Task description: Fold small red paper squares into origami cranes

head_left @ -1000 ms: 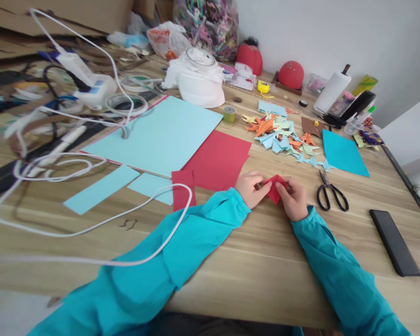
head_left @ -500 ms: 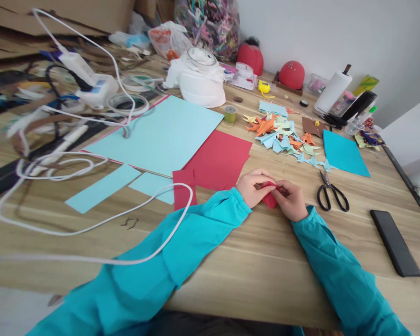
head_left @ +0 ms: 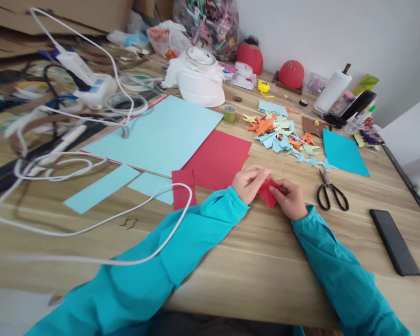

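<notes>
Compared with a second ago, the small red paper point(head_left: 267, 194) is folded tighter. It sits on the near table point(head_left: 259, 261), right of the red sheet point(head_left: 217, 158). The left hand point(head_left: 248, 183) is curled closed on its far edge, and the right hand point(head_left: 290, 200) pinches its right side.

Legible text, numbers, brands and signs: none.

Printed surfaces in view, each too small or too blurred to read:

- Plastic bag point(head_left: 168, 39) at the far side of the table point(head_left: 266, 252): orange and red print, with no characters that can be made out.
- Yellow-green package point(head_left: 366, 84) against the wall, just beside the paper-towel roll point(head_left: 332, 91): dark marks on its face, not readable.
- Multicoloured wrapper point(head_left: 369, 138) near the right edge of the table: print shows as patches of colour only (purple, yellow, red).
- Phone point(head_left: 395, 241): screen dark.
</notes>
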Demonstrator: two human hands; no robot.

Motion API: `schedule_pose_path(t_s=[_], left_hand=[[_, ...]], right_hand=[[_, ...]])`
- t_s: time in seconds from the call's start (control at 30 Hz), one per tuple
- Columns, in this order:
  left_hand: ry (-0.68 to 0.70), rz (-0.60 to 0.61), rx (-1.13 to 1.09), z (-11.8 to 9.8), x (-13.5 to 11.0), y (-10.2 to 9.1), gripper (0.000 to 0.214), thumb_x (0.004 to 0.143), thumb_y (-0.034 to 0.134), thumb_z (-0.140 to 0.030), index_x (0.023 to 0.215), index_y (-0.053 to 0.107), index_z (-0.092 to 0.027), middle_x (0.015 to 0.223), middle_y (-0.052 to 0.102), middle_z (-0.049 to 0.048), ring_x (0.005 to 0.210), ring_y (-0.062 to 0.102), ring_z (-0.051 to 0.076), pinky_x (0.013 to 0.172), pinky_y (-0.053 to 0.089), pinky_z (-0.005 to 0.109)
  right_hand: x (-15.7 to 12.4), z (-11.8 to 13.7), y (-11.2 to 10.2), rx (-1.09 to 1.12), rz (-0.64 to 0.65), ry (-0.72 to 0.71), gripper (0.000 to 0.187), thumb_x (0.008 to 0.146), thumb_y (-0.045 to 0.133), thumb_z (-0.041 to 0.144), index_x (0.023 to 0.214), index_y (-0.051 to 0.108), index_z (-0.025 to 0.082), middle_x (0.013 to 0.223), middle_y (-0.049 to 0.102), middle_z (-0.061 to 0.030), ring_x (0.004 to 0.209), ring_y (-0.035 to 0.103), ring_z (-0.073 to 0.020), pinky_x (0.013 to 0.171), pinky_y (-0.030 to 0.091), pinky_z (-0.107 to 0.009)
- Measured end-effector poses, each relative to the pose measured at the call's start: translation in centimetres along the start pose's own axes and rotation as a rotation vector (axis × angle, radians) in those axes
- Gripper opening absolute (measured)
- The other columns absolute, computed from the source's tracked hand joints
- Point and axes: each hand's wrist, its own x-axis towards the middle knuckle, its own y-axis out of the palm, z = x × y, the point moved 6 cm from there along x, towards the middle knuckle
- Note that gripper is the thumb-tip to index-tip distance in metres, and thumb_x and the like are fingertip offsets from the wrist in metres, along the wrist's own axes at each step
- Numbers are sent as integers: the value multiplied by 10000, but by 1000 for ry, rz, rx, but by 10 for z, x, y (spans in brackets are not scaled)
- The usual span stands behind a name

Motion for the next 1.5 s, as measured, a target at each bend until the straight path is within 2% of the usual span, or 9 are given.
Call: schedule_pose_path(t_s=[0.17, 0.37, 0.43, 0.53, 0.63, 0.87, 1.03, 1.33, 1.5], left_hand=[[-2, 60, -26, 5, 0, 4, 195, 737, 614, -270, 870, 697, -155, 902, 651, 80, 811, 617, 154, 675, 526, 248], [6, 58, -26, 6, 1, 6, 134, 739, 617, -260, 733, 704, -158, 813, 671, 66, 796, 623, 149, 757, 519, 274], [-80, 14, -82, 11, 2, 3, 195, 754, 597, -313, 723, 699, -150, 799, 674, 65, 771, 625, 151, 718, 528, 276], [-297, -27, -246, 27, 2, 2, 279, 734, 605, -387, 754, 693, -123, 777, 683, 73, 691, 634, 156, 642, 541, 292], [-471, -22, -439, 42, -1, 9, 315, 671, 666, -403, 788, 694, -112, 770, 699, 79, 719, 653, 181, 703, 542, 335], [-620, 101, -660, 44, -8, 28, 363, 541, 757, -414, 721, 704, -103, 711, 707, 60, 730, 661, 208, 808, 517, 395], [-650, 139, -662, 40, -9, 30, 362, 534, 759, -419, 714, 708, -110, 717, 709, 52, 737, 663, 203, 825, 511, 392], [-573, 154, -500, 50, -9, 26, 392, 583, 729, -432, 810, 713, -112, 800, 715, 71, 788, 655, 210, 811, 504, 372], [-578, 169, -532, 49, -9, 27, 411, 580, 726, -446, 820, 711, -113, 810, 717, 73, 775, 658, 208, 794, 509, 368]], right_hand=[[0, 1, -1, 77, -4, 19, 186, 746, 619, 357, 800, 631, 179, 692, 653, -28, 591, 595, -151, 550, 481, -279], [0, 4, 1, 47, 25, 16, 198, 745, 620, 367, 794, 633, 176, 677, 648, -21, 564, 570, -135, 519, 463, -263], [1, 3, -1, 72, -3, 36, 201, 729, 637, 370, 771, 633, 174, 660, 647, -17, 552, 568, -134, 509, 458, -260], [2, 3, -5, 153, -76, 63, 212, 704, 661, 371, 762, 636, 169, 672, 660, -24, 577, 584, -144, 534, 470, -269], [3, 4, -9, 221, -126, 76, 223, 691, 674, 371, 768, 644, 163, 679, 666, -24, 586, 587, -145, 536, 474, -266], [2, -1, -14, 354, -221, 192, 250, 631, 720, 367, 745, 644, 158, 583, 644, 9, 442, 514, -106, 381, 397, -217], [3, -1, -14, 385, -230, 195, 234, 615, 732, 348, 715, 642, 156, 564, 631, 17, 448, 503, -99, 380, 388, -208], [4, 3, -13, 361, -168, 187, 221, 601, 742, 332, 698, 648, 157, 578, 637, 11, 461, 514, -100, 407, 409, -213], [5, 2, -15, 381, -180, 187, 200, 602, 743, 323, 678, 654, 160, 565, 636, 14, 459, 515, -99, 413, 411, -215]])
